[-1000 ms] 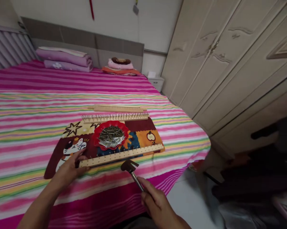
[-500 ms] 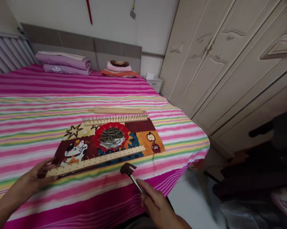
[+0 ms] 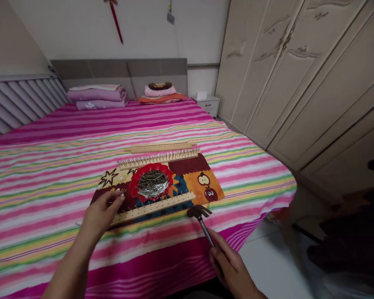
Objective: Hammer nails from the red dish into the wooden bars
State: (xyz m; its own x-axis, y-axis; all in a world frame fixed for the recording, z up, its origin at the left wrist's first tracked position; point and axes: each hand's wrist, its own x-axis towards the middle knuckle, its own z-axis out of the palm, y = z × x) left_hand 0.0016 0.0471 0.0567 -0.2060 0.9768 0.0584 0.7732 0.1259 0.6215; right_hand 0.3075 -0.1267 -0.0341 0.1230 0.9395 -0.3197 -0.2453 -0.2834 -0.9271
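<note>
My right hand [image 3: 228,259] is closed round the handle of a claw hammer [image 3: 202,218], its dark head raised near the right end of a wooden strip [image 3: 162,204]. This strip has a row of nails standing in it and holes along it. My left hand [image 3: 104,211] reaches over the strip's left part, fingers bent and thumb a little apart, with nothing visible in them. Just beyond its fingertips is a red scalloped bowl [image 3: 133,182] full of loose nails [image 3: 154,182]. The strip's left end is partly behind my left hand and wrist.
A patterned mat [image 3: 191,166] lies under the bowl on a striped bed [image 3: 252,178]. Behind the bowl is another strip [image 3: 162,158] thick with upright nails, then more bare-looking wooden strips [image 3: 162,147]. Folded bedding [image 3: 99,97] sits by the headboard; a wardrobe [image 3: 267,83] stands right.
My left hand has let go of the strip's left end and moved right, towards the bowl. The hammer has shifted right in my right hand, and the whole view has turned slightly.
</note>
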